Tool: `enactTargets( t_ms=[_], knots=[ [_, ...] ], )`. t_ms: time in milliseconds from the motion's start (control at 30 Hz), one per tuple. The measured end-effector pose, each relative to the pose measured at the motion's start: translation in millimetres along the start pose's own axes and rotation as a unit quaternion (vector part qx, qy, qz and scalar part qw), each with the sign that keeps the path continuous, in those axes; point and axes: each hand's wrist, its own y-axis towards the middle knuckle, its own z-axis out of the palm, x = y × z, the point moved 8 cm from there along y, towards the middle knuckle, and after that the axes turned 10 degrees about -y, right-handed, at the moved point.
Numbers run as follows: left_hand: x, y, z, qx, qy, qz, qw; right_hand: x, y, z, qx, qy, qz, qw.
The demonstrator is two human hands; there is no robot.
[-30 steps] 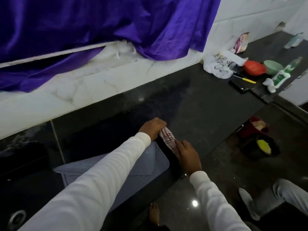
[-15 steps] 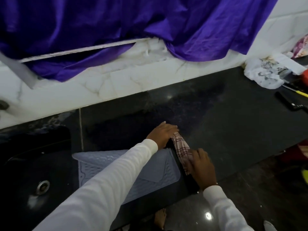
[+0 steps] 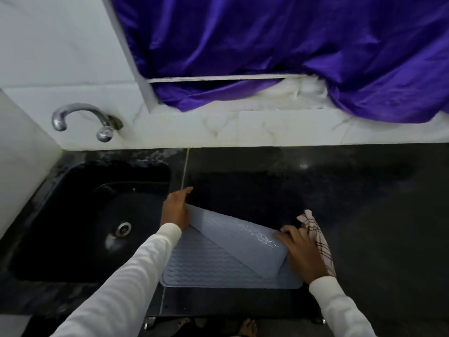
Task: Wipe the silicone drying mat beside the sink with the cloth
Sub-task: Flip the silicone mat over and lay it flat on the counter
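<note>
Pale grey-blue ribbed silicone drying mat [image 3: 209, 266] is lying on the black polished stone countertop [image 3: 364, 215], just right of the black recessed sink [image 3: 80, 222], w/ its near edge running parallel to and near the counter's front edge. Far portion of the mat is lying folded over toward the viewer, smooth underside w/ wavy lines facing up; the fold's upper edge is running diagonally from upper left to lower right. Open counter is lying bare behind the mat up to the white marble-look tiled backsplash [image 3: 267, 132], and well out to the right. Chrome curved tap [image 3: 80, 115] is projecting from the wall above the sink; purple satin curtain [image 3: 291, 45] is hanging over the ledge above.

Left hand [image 3: 176, 210], white sleeve, is reaching across the mat's left side, fingers pinching the folded flap's far-left corner, index finger extending toward the counter seam. Right hand [image 3: 303, 254] is pressing palm-down on the flap's right end, fingers spreading flat, not curling. White cloth w/ dark checked lines [image 3: 318, 242] is lying bunched just beside and partly under the right hand's outer edge; whether the hand is gripping it cannot be told.
</note>
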Motion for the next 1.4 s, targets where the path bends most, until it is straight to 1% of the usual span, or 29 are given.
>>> enactTargets(
  t_ms=[133,200,233,333,400,500,600,700,733,800,867,900,1000,1133,1267,1400],
  knots=[
    [37.4,-9.6,-3.8,0.024,0.062,-0.045,0.997,-2.6,-8.4,-0.5,-0.034,0.014,0.01,0.999],
    [47.6,-11.5,-6.9,0.011,0.066,-0.074,0.995,-1.1,-10.2,-3.3,-0.044,0.01,0.002,0.999],
    [49.8,-11.7,-8.4,0.005,0.063,-0.086,0.994,0.7,-11.0,-4.4,-0.045,0.01,-0.005,0.999],
    [49.1,-9.5,-10.6,-0.005,0.047,-0.083,0.995,4.8,-12.9,-6.5,-0.049,0.006,-0.013,0.999],
    [52.0,-9.1,-12.4,-0.013,0.013,-0.084,0.996,5.6,-14.7,-7.4,-0.054,0.017,-0.004,0.998],
    [58.6,-11.2,-16.8,-0.028,-0.043,-0.077,0.996,6.3,-13.9,-14.4,-0.082,0.044,0.019,0.995],
    [67.0,-10.8,-21.1,-0.029,-0.076,-0.099,0.992,-0.2,-7.7,-20.6,-0.114,0.099,0.075,0.986],
    [74.5,-6.1,-26.6,-0.029,-0.142,-0.136,0.98,-7.5,4.9,-28.5,-0.11,0.169,0.138,0.97],
    [77.5,-2.9,-27.6,-0.024,-0.152,-0.145,0.977,-11.1,9.6,-30.3,-0.106,0.209,0.167,0.958],
    [80.1,5.8,-29.5,-0.016,-0.158,-0.163,0.974,-20.0,19.2,-31.1,-0.094,0.286,0.244,0.922],
    [76.3,16.4,-30.1,-0.012,-0.161,-0.168,0.973,-31.3,27.4,-26.9,-0.089,0.315,0.316,0.89],
    [71.0,20.7,-30.7,-0.012,-0.158,-0.168,0.973,-36.4,31.5,-25.6,-0.09,0.312,0.335,0.885],
    [62.6,28.1,-32.5,-0.016,-0.133,-0.171,0.976,-47.5,41.6,-18.1,-0.093,0.288,0.358,0.883],
    [58.8,32.9,-27.6,-0.012,-0.118,-0.172,0.978,-57.1,50.7,-8.2,-0.088,0.29,0.386,0.871],
    [60.3,37.2,-16.7,-0.005,-0.129,-0.188,0.974,-58.9,62.3,2.2,-0.043,0.232,0.399,0.886],
    [62.5,35.8,-3.9,0.019,-0.115,-0.186,0.976,-59.0,72.4,7.4,-0.022,0.173,0.413,0.894]
  ],
)
